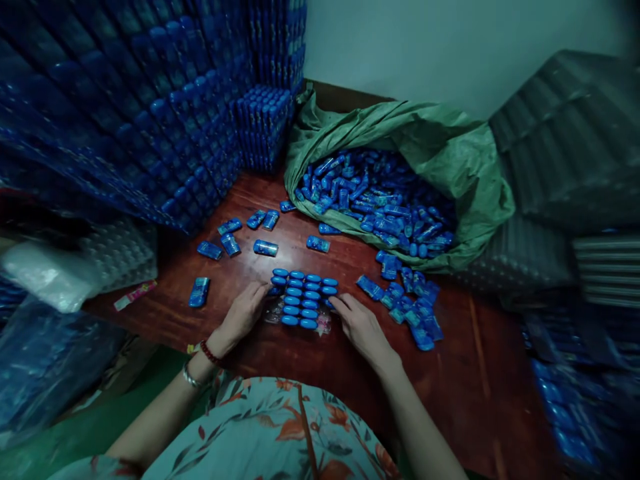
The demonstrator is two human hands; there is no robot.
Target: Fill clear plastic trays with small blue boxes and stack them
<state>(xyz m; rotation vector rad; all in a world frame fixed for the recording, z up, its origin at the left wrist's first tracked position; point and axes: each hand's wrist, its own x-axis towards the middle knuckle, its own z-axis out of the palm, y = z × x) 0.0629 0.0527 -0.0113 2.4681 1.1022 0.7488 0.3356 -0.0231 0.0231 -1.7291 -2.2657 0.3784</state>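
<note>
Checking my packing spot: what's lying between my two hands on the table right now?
In the head view, a clear tray packed with rows of blue containers lies between the left hand and right hand.

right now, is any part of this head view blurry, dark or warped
Head view: sharp and lit at the clear tray of blue capsule-shaped items between left hand and right hand; edges dim and smeared, the stacked blue trays bowing with wide-angle distortion.

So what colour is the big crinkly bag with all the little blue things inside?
Green: the big woven plastic sack, seen best in the head view.
</note>
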